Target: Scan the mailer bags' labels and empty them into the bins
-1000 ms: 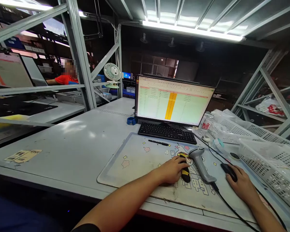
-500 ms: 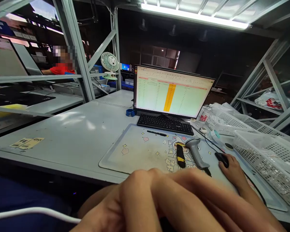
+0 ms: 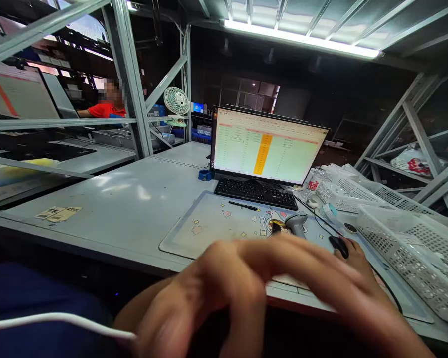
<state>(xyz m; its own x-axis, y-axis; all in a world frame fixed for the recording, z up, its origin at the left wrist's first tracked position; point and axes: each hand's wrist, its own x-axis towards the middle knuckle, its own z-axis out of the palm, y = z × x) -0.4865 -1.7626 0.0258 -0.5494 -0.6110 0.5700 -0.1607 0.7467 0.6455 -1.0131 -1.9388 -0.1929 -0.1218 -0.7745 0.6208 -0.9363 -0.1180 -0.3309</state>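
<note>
Head view shows the left hand [image 3: 246, 293] raised close to the lens, blurred, fingers loosely curled and holding nothing I can make out, with a white cable [image 3: 56, 320] running in below it. Right hand [image 3: 353, 256] rests on the black mouse [image 3: 339, 245], fingers draped over it, on the desk mat [image 3: 212, 226] just right of the scanner [image 3: 296, 222], before keyboard [image 3: 256, 193] and monitor [image 3: 267, 149].
</note>
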